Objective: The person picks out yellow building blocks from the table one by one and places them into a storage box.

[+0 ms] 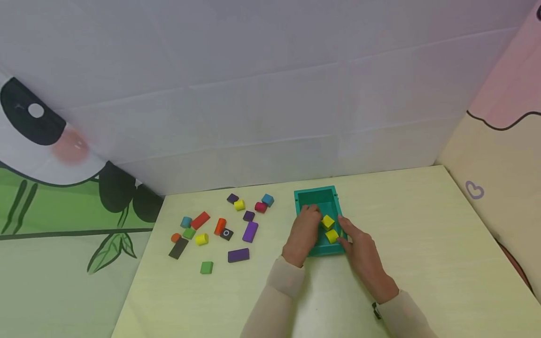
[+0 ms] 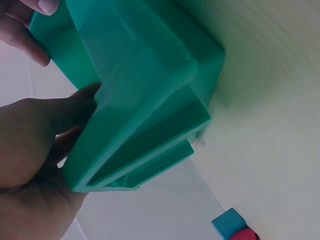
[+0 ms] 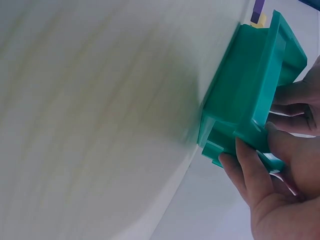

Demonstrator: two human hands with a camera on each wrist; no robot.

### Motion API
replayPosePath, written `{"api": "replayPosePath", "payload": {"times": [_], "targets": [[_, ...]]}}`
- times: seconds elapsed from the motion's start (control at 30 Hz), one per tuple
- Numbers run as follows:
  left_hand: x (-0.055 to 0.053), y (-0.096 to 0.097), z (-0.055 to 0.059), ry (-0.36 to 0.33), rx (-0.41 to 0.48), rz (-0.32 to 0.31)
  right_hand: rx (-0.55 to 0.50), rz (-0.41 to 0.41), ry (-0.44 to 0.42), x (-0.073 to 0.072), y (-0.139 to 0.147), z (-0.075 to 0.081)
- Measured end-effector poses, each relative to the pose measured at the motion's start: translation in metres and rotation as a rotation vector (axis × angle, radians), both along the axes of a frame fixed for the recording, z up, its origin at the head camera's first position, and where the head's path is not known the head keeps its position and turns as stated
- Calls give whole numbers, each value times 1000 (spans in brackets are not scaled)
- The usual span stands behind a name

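A green plastic box [image 1: 316, 191] stands on the table, with two yellow blocks [image 1: 328, 222] visible toward its right side. My left hand [image 1: 305, 230] reaches over the left wall with its fingers down inside; the wall hides the fingertips in the left wrist view, so whether they hold anything cannot be seen. At the opposite side, my right hand [image 1: 365, 256] grips the box by its rim. In the right wrist view, that hand's thumb lies on the rim and its fingers [image 3: 254, 167] press the outer wall near a corner.
Left of the box, many loose blocks lie scattered, among them a purple block [image 1: 238, 255], a green block [image 1: 206, 267], a red block [image 1: 200, 220] and a blue block [image 1: 267, 200]. A pale wall [image 1: 262, 162] rises behind the table [image 1: 422, 244].
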State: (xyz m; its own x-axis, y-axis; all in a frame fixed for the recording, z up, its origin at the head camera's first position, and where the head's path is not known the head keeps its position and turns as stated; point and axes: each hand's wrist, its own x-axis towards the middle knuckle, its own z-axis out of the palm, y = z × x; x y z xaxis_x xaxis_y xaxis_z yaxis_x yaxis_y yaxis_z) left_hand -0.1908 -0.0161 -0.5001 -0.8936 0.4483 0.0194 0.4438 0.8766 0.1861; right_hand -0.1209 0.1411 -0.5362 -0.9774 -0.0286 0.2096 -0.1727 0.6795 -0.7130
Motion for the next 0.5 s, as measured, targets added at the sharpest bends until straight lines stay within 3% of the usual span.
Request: {"api": "replayPosePath", "payload": {"times": [0.5], "targets": [[-2,3,-5,11,-54,-19,4,2,23,0,0,-2]]}}
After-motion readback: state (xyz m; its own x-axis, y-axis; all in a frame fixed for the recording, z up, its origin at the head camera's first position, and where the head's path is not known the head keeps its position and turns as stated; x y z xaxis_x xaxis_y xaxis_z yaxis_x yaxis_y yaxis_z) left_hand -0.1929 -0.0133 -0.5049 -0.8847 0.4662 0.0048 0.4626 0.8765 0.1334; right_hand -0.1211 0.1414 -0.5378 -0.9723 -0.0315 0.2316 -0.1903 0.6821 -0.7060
